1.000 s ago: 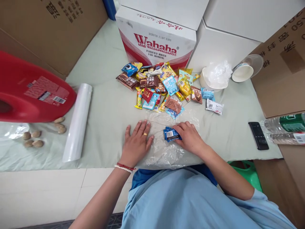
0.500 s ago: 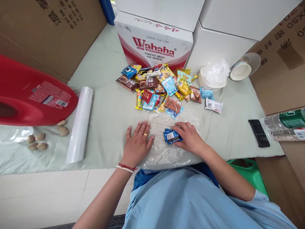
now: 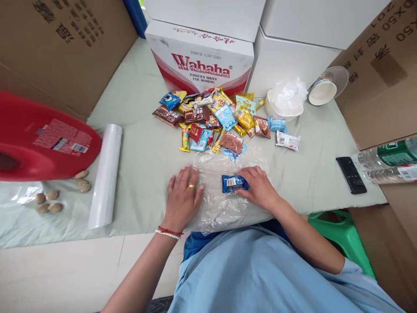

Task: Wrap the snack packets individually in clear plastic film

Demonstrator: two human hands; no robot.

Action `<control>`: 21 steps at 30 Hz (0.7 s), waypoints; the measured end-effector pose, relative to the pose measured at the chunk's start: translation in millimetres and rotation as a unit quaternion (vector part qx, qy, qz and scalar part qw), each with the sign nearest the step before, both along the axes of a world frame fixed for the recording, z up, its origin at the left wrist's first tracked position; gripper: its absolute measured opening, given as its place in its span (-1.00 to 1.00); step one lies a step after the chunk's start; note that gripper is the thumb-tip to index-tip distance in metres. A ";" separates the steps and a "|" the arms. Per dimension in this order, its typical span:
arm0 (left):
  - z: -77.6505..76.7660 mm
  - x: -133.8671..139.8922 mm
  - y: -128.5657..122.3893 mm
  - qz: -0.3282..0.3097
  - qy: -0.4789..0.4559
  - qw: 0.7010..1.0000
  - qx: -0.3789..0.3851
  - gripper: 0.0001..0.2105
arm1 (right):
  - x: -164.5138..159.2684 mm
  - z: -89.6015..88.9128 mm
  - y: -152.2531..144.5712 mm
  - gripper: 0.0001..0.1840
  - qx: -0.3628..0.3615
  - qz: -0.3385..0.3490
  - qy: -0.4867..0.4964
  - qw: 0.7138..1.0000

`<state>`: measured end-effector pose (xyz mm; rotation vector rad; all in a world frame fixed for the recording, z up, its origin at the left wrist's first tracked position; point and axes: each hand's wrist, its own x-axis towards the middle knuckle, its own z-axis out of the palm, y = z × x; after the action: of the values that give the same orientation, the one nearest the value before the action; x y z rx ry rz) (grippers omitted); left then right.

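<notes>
A clear plastic sheet or bag (image 3: 218, 213) lies crinkled on the table in front of me. On it, my right hand (image 3: 259, 187) has its thumb and fingers closed around the right end of a blue snack packet (image 3: 230, 183) with a barcode. Whether a second packet lies underneath, I cannot tell. My left hand (image 3: 182, 195), with a ring on one finger, rests flat at the plastic's left edge with its fingers stretched out. Just beyond both hands is a heap of small wrapped snacks (image 3: 198, 115) in brown, yellow, red and blue.
Behind the snacks stands a Wahaha water carton (image 3: 202, 61). To the left are a plastic roll (image 3: 106, 176), a red jug (image 3: 48, 134) and several walnuts (image 3: 52, 195). A white bowl (image 3: 285, 111), a black phone (image 3: 351, 175) and bottles (image 3: 391, 156) lie to the right.
The blue wrappers, earlier splayed with edges sticking out, now sit lined up as one neat shape under my right hand. The left hand stays flat. The view has shifted slightly.
</notes>
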<state>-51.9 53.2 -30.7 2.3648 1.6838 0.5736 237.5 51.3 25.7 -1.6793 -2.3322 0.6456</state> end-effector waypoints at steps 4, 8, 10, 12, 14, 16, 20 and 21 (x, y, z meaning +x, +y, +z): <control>0.3 -15.6 -9.1 0.009 -0.009 0.993 0.114 -0.33 | 10.4 9.1 -11.0 -0.42 0.060 -0.013 0.063 0.996; 18.4 -32.1 -20.0 -0.140 -0.002 0.980 0.142 -0.32 | 34.2 24.6 -40.2 -0.40 0.113 0.078 0.166 0.976; 27.5 -37.5 -22.1 -0.229 0.003 0.969 0.096 -0.35 | 45.2 23.7 -56.0 -0.23 0.097 0.136 0.158 0.973; 31.6 -41.5 -21.3 -0.254 0.027 0.965 0.053 -0.38 | 52.9 14.5 -67.7 -0.24 0.083 0.139 0.110 0.981; 30.7 -45.0 -18.5 -0.228 0.046 0.972 0.032 -0.40 | 56.2 1.1 -73.1 -0.35 0.082 0.095 0.072 0.989; 27.8 -48.3 -14.8 -0.214 0.046 0.976 0.012 -0.38 | 55.6 -9.8 -72.9 -0.49 0.087 0.047 0.062 0.993; 25.4 -51.4 -6.1 -0.233 0.045 0.971 -0.025 -0.34 | 50.0 -9.2 -63.5 -0.75 0.106 0.039 0.101 0.988; 25.6 -51.0 -3.7 -0.236 0.048 0.970 -0.032 -0.36 | 49.1 -4.7 -60.5 -0.76 0.112 0.044 0.120 0.985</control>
<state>-102.9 49.5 -5.2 2.6472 1.0800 0.3188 286.6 -9.1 21.0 -1.3306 -2.2222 0.5436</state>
